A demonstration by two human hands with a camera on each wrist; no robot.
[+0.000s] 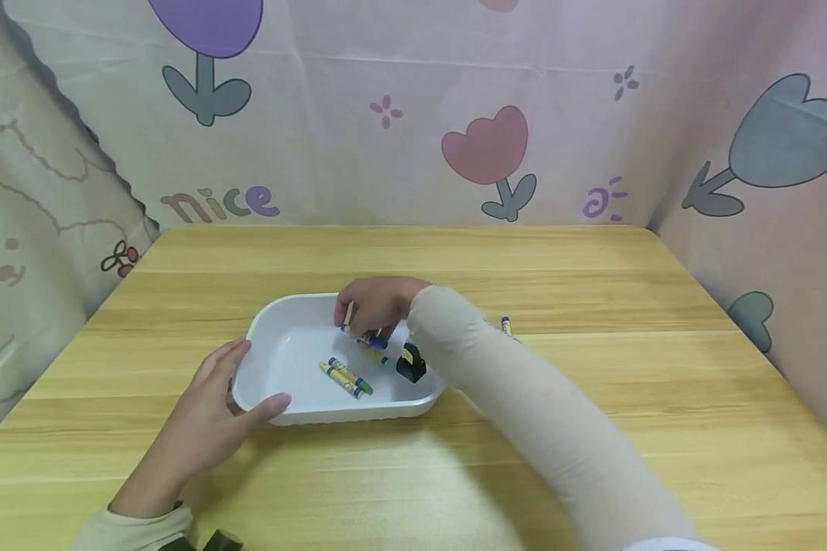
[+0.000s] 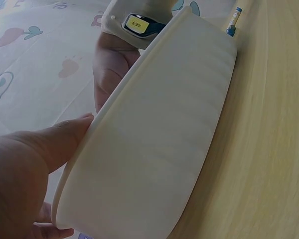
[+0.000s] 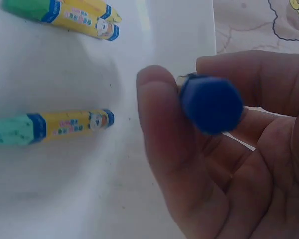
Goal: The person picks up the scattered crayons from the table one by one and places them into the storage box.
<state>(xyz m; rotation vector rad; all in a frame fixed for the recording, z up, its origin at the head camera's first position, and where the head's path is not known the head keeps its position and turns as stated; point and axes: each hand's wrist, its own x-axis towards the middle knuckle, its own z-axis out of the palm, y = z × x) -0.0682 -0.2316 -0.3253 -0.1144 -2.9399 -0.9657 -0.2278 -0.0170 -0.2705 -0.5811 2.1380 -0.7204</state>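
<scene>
A white plastic tray sits on the table. My left hand holds its near left corner, thumb over the front rim and fingers along the left side. Over the tray's far right part, my right hand pinches a blue crayon between thumb and fingers, its blue end facing the wrist camera. Below that hand lies a teal crayon on the tray floor. A green crayon and a yellow crayon lie side by side nearer the front. Part of the blue crayon is hidden by the fingers.
Outside the tray, to its right, a blue-ended crayon is partly covered by my right sleeve. The wooden table meets a patterned cloth at the back and sides. A small black device is strapped at my right wrist.
</scene>
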